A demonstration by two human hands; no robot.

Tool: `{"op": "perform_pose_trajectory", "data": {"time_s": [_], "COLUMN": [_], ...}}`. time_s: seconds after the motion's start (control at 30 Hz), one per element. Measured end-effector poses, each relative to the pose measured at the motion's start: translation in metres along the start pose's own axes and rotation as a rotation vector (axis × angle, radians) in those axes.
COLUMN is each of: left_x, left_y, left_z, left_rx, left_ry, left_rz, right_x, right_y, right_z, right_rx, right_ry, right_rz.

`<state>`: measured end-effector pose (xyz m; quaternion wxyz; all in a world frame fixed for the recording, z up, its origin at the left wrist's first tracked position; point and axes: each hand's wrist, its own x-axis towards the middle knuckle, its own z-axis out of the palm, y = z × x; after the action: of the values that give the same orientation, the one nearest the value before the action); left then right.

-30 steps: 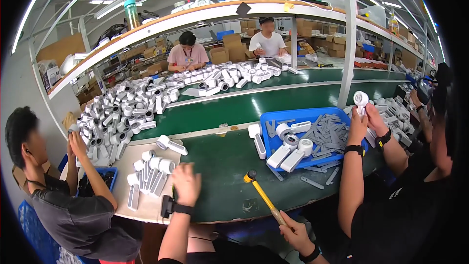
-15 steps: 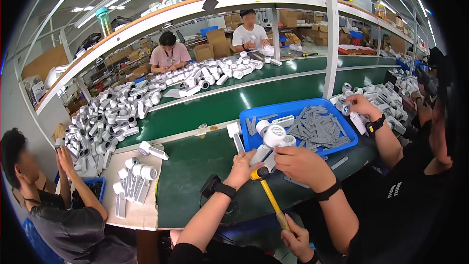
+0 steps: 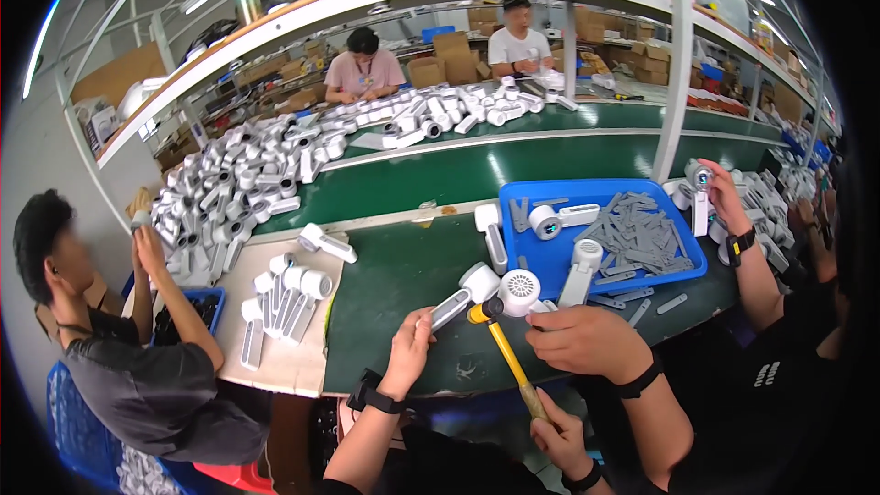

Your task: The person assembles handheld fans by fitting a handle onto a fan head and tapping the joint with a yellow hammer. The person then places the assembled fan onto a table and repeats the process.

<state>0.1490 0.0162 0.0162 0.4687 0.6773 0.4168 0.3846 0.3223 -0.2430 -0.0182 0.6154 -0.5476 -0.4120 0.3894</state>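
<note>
My left hand is closed round the handle end of a white handheld fan, whose round head points away and to the right. My right hand, low in the view, grips the yellow shaft of a hammer with a black and yellow head. That hammer head overlaps the fan heads; contact cannot be made out. Beside it is a second fan's round slotted grille, close to the fingers of a co-worker's left hand. Another white fan leans at the blue tray's near edge.
The blue tray holds grey strip-shaped parts and a fan. Several fans lie on cardboard to the left. A large fan pile stands farther back. A shelf post rises behind the tray. Co-workers sit around.
The view has swung left. My left hand has drawn its fan leftward, apart from the other fans. My right hand still holds the hammer. The right-hand co-worker now holds up a fan.
</note>
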Motion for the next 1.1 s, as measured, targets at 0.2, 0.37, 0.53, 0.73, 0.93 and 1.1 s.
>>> {"op": "perform_pose_trajectory", "data": {"time_s": [0.2,0.37,0.53,0.73,0.93,1.1], "left_x": [-0.023,-0.027,-0.029,-0.028,-0.027,-0.029], "left_y": [-0.049,-0.039,-0.039,-0.040,-0.041,-0.044], "left_z": [-0.057,-0.078,-0.085,-0.083,-0.083,-0.085], "left_rx": [0.482,0.468,0.441,0.364,0.345,0.354], "left_ry": [0.357,0.211,0.197,0.189,0.204,0.220], "left_rz": [0.255,0.336,0.316,0.311,0.333,0.330], "right_x": [0.019,0.042,0.061,0.067,0.066,0.066], "right_y": [-0.006,-0.013,-0.026,-0.034,-0.047,-0.043], "right_z": [0.023,0.040,0.053,0.056,0.055,0.058], "right_rx": [-0.064,-0.223,-0.323,-0.379,-0.421,-0.543], "right_ry": [-0.110,-0.220,-0.312,-0.295,-0.301,-0.392], "right_rz": [0.031,0.024,-0.159,-0.319,-0.267,-0.215]}}
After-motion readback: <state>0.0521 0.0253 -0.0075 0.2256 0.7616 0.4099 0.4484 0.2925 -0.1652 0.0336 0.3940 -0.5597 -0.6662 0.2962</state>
